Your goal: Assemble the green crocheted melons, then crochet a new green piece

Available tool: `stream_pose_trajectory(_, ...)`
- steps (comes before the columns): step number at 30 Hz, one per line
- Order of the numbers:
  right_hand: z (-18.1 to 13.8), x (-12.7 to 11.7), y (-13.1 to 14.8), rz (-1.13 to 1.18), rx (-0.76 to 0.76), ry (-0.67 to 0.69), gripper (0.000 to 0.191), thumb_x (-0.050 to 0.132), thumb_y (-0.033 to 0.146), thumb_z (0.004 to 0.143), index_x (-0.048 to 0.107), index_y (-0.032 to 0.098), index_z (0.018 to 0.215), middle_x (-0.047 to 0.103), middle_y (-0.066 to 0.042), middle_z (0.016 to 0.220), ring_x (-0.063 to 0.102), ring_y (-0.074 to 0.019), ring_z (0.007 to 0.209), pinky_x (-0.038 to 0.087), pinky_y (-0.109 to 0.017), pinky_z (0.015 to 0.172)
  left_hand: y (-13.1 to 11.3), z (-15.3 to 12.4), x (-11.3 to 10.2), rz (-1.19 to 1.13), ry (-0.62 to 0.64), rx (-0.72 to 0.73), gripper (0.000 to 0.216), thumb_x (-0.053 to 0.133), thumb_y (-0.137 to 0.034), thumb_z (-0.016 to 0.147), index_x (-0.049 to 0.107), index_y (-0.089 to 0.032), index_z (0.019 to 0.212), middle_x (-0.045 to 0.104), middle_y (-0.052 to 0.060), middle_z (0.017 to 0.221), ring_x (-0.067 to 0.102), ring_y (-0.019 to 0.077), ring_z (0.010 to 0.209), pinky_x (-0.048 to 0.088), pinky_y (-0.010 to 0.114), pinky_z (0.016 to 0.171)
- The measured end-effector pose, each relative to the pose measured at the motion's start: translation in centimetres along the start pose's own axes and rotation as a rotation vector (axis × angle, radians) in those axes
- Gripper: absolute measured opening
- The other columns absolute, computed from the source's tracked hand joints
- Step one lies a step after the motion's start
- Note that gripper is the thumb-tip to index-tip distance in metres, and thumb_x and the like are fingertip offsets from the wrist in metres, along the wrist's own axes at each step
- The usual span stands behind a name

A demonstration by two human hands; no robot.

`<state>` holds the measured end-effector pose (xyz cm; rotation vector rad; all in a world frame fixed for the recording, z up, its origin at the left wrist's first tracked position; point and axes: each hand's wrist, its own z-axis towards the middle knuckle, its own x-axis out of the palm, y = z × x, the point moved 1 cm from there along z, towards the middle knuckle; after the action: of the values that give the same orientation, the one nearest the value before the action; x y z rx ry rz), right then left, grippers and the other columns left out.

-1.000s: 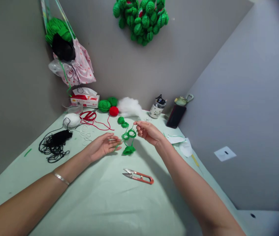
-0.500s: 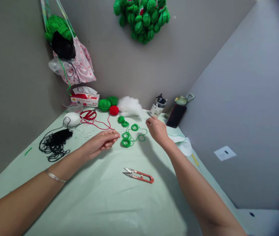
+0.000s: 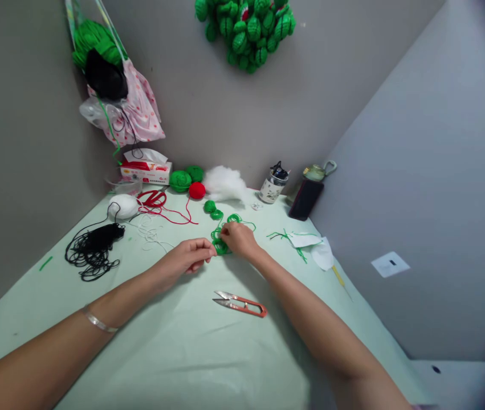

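My left hand [image 3: 191, 256] is over the middle of the table with its fingers pressed together. Its fingertips are right beside a ring of green yarn [image 3: 220, 246]. Just to its right, my right hand [image 3: 241, 239] reaches in, fingers pinched, over the loops of green yarn and partly covering them. Anything small in either pinch is hidden. Another green yarn coil [image 3: 234, 218] shows behind the right hand. Two small green balls [image 3: 212, 208] are a little farther back. Closer to me are thread snips [image 3: 240, 303] with orange handles, blades apart.
Black yarn [image 3: 94, 250], a white yarn ball [image 3: 123, 206], red-handled scissors [image 3: 152, 199] and a red ball [image 3: 196, 191] lie left. White stuffing [image 3: 225, 184], a cup [image 3: 273, 185] and a phone [image 3: 306, 200] line the back. Paper scraps [image 3: 321, 253] and a yellow-handled tool [image 3: 338, 276] are right.
My right hand has come left and toward me, from beside the stuffing to the green loops. My left hand has shifted slightly right and nearer me. The snips have stayed put.
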<state>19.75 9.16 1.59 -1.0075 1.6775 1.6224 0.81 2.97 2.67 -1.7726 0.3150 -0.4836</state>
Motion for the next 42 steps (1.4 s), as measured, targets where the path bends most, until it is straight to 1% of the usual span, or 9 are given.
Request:
stream_pose_trajectory(4,0.6,-1.5,-1.0,0.305,0.048,-0.037,0.032,0.065,0.037,0.098,0.065,0.017,0.123,0.068,-0.009,0.126,0.069,-0.0232,0.105,0.060,-0.042,0.089,-0.2,-0.3,0.2,-0.012,0.012,-0.014,0.027,0.078,-0.043,0.076,0.068,-0.018,0.079,0.049,-0.005,0.063,0.035,0.0081,0.049,0.022,0.022,0.046)
stream_pose_trajectory(9,-1.0,-3.5,-1.7,0.798,0.059,-0.072,0.028,0.075,0.044,0.079,0.069,0.017,0.086,0.065,0.002,0.073,0.050,-0.0069,0.052,0.044,-0.024,0.054,-0.3,-1.1,0.6,-0.037,0.024,-0.014,0.024,0.074,-0.042,0.080,0.068,-0.019,0.081,0.047,-0.005,0.061,0.035,0.0087,0.048,0.023,0.022,0.045)
stream_pose_trajectory(17,-5.5,-3.9,-0.4,1.238,0.090,0.057,0.038,0.091,0.041,0.060,0.067,0.019,0.080,0.059,0.007,0.060,0.041,-0.0037,0.046,0.035,-0.020,0.046,0.0,-0.4,1.4,0.017,-0.120,0.125,0.027,0.076,-0.033,0.078,0.071,-0.021,0.101,0.062,-0.001,0.077,0.047,0.0113,0.056,0.039,0.024,0.054)
stream_pose_trajectory(21,-6.6,-3.7,0.2,1.299,0.090,0.122,0.035,0.092,0.036,0.061,0.069,0.018,0.080,0.060,0.006,0.059,0.044,-0.0041,0.045,0.036,-0.019,0.045,-0.1,1.8,1.8,0.050,-0.182,0.209,0.052,0.084,-0.026,0.067,0.071,-0.025,0.117,0.070,0.003,0.099,0.057,0.0147,0.068,0.045,0.026,0.061)
stream_pose_trajectory(26,-7.0,-4.4,-0.8,1.374,0.073,0.038,0.033,0.090,0.036,0.064,0.068,0.021,0.082,0.066,0.005,0.064,0.046,-0.0047,0.045,0.039,-0.018,0.044,-0.5,3.3,0.8,0.044,-0.221,0.234,0.015,0.081,-0.027,0.068,0.071,-0.019,0.077,0.063,0.000,0.069,0.056,0.0161,0.066,0.046,0.027,0.067)
stream_pose_trajectory(29,-7.8,-4.8,-1.3,1.397,0.050,-0.035,0.030,0.089,0.035,0.066,0.066,0.022,0.082,0.072,0.005,0.071,0.048,-0.0047,0.046,0.041,-0.018,0.045,-0.8,2.2,0.3,0.015,-0.254,0.228,0.017,0.078,-0.034,0.076,0.071,-0.022,0.086,0.061,-0.002,0.069,0.056,0.0169,0.068,0.047,0.028,0.071)
stream_pose_trajectory(32,-9.2,-4.3,-0.6,1.351,0.008,-0.009,0.024,0.087,0.032,0.070,0.069,0.021,0.082,0.075,0.002,0.072,0.055,-0.0076,0.045,0.045,-0.021,0.046,-0.4,0.1,1.6,0.000,-0.076,0.144,0.031,0.076,-0.049,0.080,0.077,-0.018,0.084,0.072,0.009,0.085,0.067,0.0260,0.085,0.053,0.036,0.079)
stream_pose_trajectory(36,-11.5,-2.3,1.6,1.139,-0.119,0.262,0.020,0.082,0.037,0.078,0.073,0.020,0.084,0.076,-0.001,0.073,0.064,-0.0119,0.049,0.053,-0.026,0.052,0.8,-1.9,4.0,-0.233,0.184,0.006,0.042,0.069,-0.057,0.088,0.079,-0.017,0.082,0.072,0.009,0.080,0.068,0.0255,0.084,0.054,0.038,0.087)
stream_pose_trajectory(42,-11.6,-0.5,1.4,1.062,-0.084,0.216,0.024,0.085,0.038,0.073,0.074,0.017,0.080,0.068,0.002,0.065,0.063,-0.0101,0.054,0.052,-0.024,0.059,1.4,-2.0,3.0,-0.414,-0.086,0.041,0.021,0.083,-0.036,0.083,0.081,-0.017,0.092,0.072,0.003,0.093,0.064,0.0120,0.083,0.053,0.018,0.077)
